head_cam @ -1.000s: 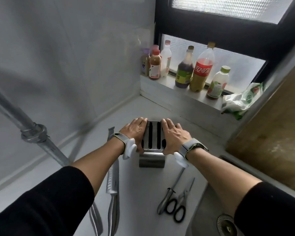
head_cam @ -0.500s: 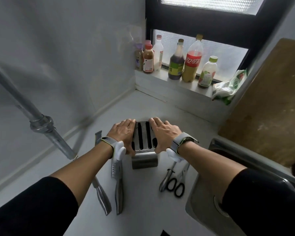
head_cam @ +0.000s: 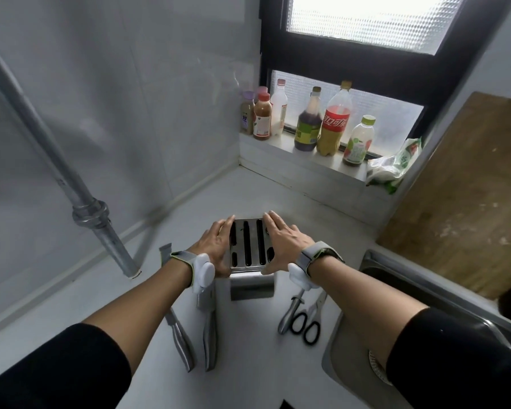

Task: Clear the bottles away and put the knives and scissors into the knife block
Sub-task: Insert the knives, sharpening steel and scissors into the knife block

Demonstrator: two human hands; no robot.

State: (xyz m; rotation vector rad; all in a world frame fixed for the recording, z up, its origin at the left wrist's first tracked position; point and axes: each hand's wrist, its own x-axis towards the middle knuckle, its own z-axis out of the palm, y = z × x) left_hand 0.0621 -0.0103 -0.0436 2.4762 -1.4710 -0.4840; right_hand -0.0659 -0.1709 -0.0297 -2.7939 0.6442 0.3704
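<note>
A steel knife block (head_cam: 250, 255) with empty dark slots stands upright on the white counter. My left hand (head_cam: 216, 246) grips its left side and my right hand (head_cam: 283, 242) grips its right side. Two steel knives (head_cam: 183, 343) (head_cam: 210, 335) lie on the counter under my left forearm, handles toward me. A small steel knife (head_cam: 289, 312) and black-handled scissors (head_cam: 307, 326) lie right of the block, partly under my right wrist. Several bottles stand on the window ledge, among them a red-labelled cola bottle (head_cam: 335, 121), a dark sauce bottle (head_cam: 309, 125) and a green-capped bottle (head_cam: 359, 143).
A metal pipe (head_cam: 80, 199) slants down to the counter on the left. A steel sink (head_cam: 363, 343) lies to the right. A wooden cutting board (head_cam: 466, 196) leans at the right wall. A plastic bag (head_cam: 394, 166) sits on the ledge's right end.
The view has tilted up and back. Both hands have stayed on the knife block, which now stands a little farther from the knives and scissors.
</note>
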